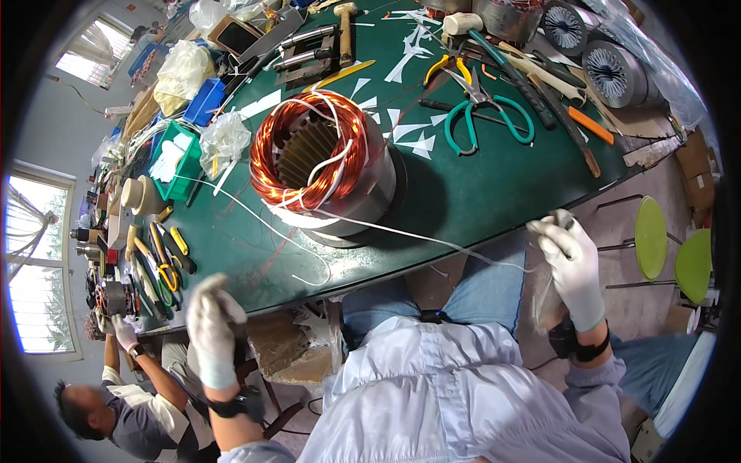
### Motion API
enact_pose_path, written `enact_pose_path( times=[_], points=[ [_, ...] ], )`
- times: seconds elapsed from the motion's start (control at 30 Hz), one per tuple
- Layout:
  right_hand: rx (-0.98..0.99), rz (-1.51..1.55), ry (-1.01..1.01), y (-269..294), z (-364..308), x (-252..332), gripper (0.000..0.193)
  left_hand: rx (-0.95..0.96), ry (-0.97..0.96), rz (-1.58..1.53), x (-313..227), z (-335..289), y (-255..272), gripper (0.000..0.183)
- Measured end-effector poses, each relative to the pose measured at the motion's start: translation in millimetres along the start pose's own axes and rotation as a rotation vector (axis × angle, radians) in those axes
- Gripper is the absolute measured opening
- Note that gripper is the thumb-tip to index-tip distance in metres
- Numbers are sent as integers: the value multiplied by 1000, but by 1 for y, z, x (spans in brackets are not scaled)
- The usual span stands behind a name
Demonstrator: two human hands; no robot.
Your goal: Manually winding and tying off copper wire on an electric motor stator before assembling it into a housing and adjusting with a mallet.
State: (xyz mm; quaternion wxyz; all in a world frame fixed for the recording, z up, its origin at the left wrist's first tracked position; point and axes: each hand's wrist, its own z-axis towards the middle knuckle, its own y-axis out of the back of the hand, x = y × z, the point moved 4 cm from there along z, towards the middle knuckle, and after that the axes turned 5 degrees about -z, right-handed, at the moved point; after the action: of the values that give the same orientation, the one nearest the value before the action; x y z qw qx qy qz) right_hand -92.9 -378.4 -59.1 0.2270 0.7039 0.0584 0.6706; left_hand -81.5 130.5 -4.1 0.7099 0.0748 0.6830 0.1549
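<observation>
A metal motor stator [359, 201] stands upright on the green table, with a ring of copper windings [266, 166] around its slotted bore. White cord is laced over the windings. One length of this cord [417, 232] stretches right, past the table's edge, to my gloved right hand [570, 266], whose fingers are closed on it. Another cord tail [266, 224] lies loosely curved on the table left of the stator. My gloved left hand [212, 324] is in the air by the table's near left edge, fingers curled and smeared by motion; nothing shows in it.
Teal-handled scissors [472, 108], yellow-handled pliers [448, 71], a mallet [463, 25] and white paper scraps lie beyond the stator. A green bin [176, 162] and several hand tools stand left. Green stools [652, 239] are at right. A co-worker [139, 409] sits at lower left.
</observation>
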Motion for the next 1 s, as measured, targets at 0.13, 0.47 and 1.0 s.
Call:
enact_pose_path(
  times=[0.13, 0.47, 1.0],
  points=[
    [679, 60, -127, -75, 11, 74, 27, -275, -15, -444, -3, 91, 101, 35],
    [849, 630, -333, -138, 10, 99, 37, 165, -709, 847, -175, 125, -99, 28],
    [745, 1218, 73, -144, 21, 121, 42, 285, -968, 613, -194, 74, -121, 28]
  ],
)
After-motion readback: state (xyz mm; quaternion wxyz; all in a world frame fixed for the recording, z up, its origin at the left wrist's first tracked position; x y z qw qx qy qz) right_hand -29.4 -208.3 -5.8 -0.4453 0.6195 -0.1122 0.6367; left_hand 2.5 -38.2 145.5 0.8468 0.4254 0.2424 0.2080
